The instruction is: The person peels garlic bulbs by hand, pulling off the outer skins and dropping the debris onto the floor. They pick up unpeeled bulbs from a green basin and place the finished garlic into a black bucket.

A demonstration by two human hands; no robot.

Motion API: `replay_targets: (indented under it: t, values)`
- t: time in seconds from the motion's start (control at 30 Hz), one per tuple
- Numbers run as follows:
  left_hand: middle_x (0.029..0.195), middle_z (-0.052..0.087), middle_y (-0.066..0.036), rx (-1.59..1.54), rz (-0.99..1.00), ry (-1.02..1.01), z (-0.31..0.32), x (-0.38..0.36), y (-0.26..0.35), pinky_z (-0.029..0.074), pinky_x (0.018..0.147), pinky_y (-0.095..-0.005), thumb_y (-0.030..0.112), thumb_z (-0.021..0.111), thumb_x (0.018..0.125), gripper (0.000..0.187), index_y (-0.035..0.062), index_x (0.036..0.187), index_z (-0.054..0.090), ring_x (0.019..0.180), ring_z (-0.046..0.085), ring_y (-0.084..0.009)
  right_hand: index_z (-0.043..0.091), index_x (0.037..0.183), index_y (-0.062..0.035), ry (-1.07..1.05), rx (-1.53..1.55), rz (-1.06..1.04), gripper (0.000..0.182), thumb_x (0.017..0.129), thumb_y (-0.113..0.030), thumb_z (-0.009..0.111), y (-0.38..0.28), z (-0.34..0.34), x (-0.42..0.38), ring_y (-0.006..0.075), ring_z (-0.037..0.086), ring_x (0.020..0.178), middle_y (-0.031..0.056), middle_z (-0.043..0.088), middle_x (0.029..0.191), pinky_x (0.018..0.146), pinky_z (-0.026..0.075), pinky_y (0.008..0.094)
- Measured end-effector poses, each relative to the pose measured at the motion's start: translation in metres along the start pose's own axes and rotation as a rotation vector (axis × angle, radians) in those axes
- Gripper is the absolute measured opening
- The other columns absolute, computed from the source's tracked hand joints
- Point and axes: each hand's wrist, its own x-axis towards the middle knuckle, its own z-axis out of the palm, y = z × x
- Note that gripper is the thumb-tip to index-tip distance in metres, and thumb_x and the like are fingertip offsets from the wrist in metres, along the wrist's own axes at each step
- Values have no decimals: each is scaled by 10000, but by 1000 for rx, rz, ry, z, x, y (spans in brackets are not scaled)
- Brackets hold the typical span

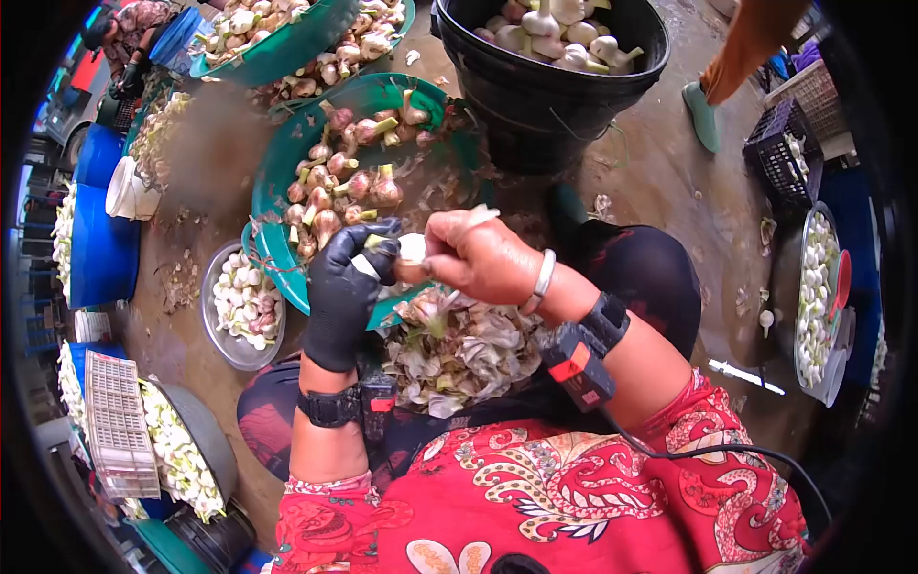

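My left hand (344, 287), in a black glove, is closed around a garlic bulb (411, 249) by its stem end. Bare and wearing a bangle, my right hand (485, 256) pinches the same bulb from the other side; a strip of pale skin sticks up above its fingers. The bulb shows white on top and brownish below, partly covered by my fingers. Just beyond my hands, a green basin (267, 191) holds several unpeeled garlic bulbs (359, 182) with cut stems. Below my hands, loose garlic skins (464, 354) are heaped in front of my lap.
A black bucket (540, 120) of cleaned garlic stands beyond the basin. At left sits a metal bowl (218, 330) of white bulbs, near blue tubs (103, 244). Black crates (765, 158) and a basin of garlic (816, 297) are at right. Another person's leg (741, 57) is at upper right.
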Motion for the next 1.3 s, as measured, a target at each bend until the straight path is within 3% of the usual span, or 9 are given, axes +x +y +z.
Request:
replay_targets:
  t: [0.2,0.37,0.63,0.83,0.97,1.07,1.2,1.23,1.3]
  values:
    - [954,654,-98,-613,-9,117,-30,23,-20,531,654,-295,251,509,957,305,-11,1095,580,794,649,-190,636,794,-56,-433,-425,121,108,698,-89,601,26,27,-32,353,632,775,170,650,797,694,521,409]
    - [811,647,-74,-182,55,6,-11,10,-17,504,596,-263,202,579,913,230,-14,971,628,667,619,-141,640,913,-22,237,365,240,222,726,-107,723,11,7,-3,120,609,713,44,640,741,644,504,272]
    - [789,643,-42,-193,-75,-52,2,5,-1,470,577,-239,187,642,858,205,-5,931,647,614,582,-107,614,861,-48,-85,476,354,190,734,-43,756,10,-13,2,41,512,697,-42,566,743,623,441,214]
    - [749,617,-2,-49,-129,-110,3,1,2,430,546,-218,145,650,833,133,23,885,660,623,542,-69,571,778,-19,-233,295,239,190,711,-48,747,6,-14,-1,90,490,650,3,535,663,593,424,272]
    - [741,607,1,-10,-59,-79,1,1,-10,422,530,-215,171,610,867,154,22,889,644,600,530,-65,573,737,-8,-265,86,93,148,696,-95,686,-5,-10,-1,306,584,650,173,586,676,607,464,365]
    - [847,624,-43,-516,-99,15,-3,10,-42,485,642,-252,251,496,941,258,16,959,602,730,588,-111,569,723,-10,-80,52,-160,49,702,-42,600,-5,7,-7,411,579,691,212,583,700,584,467,436]
    - [1047,640,-129,-1140,-298,-64,-33,31,-81,522,821,-364,346,512,940,396,11,1143,574,924,629,-267,533,692,-4,-200,57,-37,52,662,-27,569,-6,-9,-22,371,584,631,186,564,656,562,460,405]
    - [1075,634,-128,-855,-102,15,-28,23,-76,524,833,-371,338,515,939,398,9,1158,565,941,632,-262,538,683,-2,-69,61,-16,57,656,-35,575,-4,-19,-20,354,591,617,186,568,648,549,455,391]
    - [1118,622,-130,-911,-286,-5,-31,36,-78,524,845,-384,334,515,941,409,8,1187,545,994,623,-256,552,675,0,-26,-62,117,55,652,-39,584,-5,-38,-16,356,594,617,192,576,650,551,462,398]
